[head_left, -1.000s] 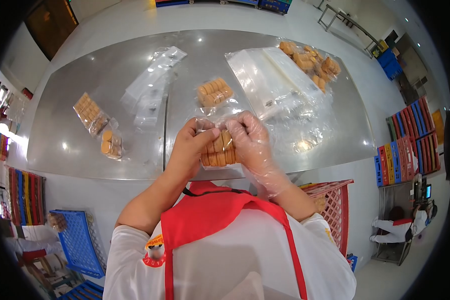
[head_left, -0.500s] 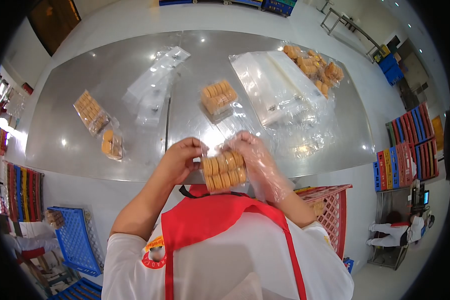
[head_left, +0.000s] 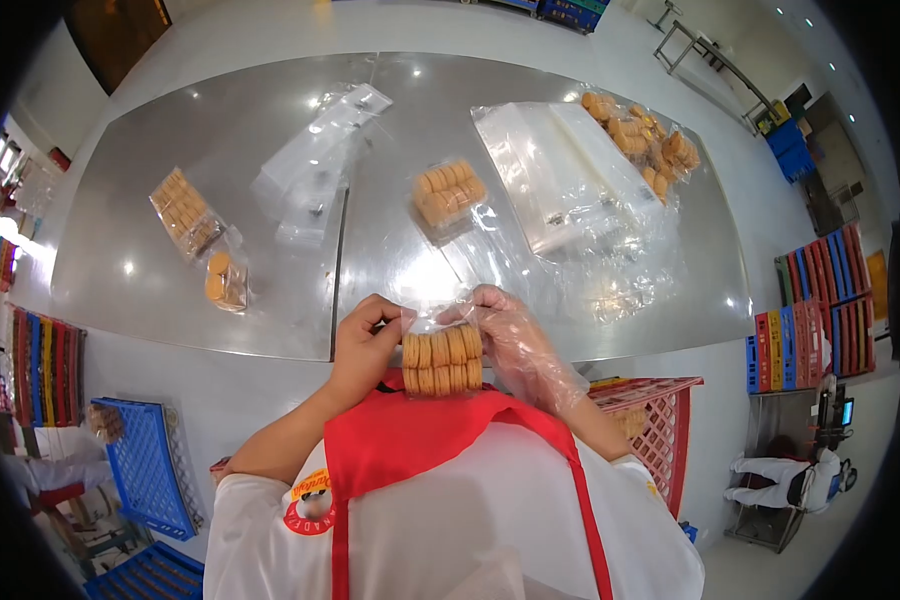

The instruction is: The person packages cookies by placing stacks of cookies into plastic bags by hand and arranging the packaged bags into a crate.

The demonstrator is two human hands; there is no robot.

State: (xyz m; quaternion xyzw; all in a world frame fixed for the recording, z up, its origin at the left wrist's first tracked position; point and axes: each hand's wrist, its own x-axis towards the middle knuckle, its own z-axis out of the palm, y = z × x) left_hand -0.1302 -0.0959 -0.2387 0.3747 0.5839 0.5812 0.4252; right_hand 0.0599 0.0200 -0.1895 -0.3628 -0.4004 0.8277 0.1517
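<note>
Two rows of round biscuits sit inside a clear plastic bag [head_left: 442, 362], held up just over the table's near edge. My bare left hand [head_left: 370, 338] pinches the bag's upper left corner. On the other side, my right hand [head_left: 510, 338], in a clear plastic glove, grips the upper right of the same bag. Beyond my hands, a second pack of biscuits [head_left: 449, 193] lies on the steel table [head_left: 270, 335]. A stack of flat clear bags [head_left: 560, 175] rests to its right, beside a pile of bagged biscuits [head_left: 638, 135].
More flat plastic bags [head_left: 315, 165] lie left of the table's seam. Two biscuit packs, one long [head_left: 185, 210] and one small [head_left: 226, 282], are further left. A red crate [head_left: 650, 430] stands by my right side, a blue crate [head_left: 150, 465] to the left. Another person [head_left: 790, 480] is at far right.
The bag of biscuits has turned level and sits slightly lower, its rows now straight across. Both hands have moved down a little and still hold its top.
</note>
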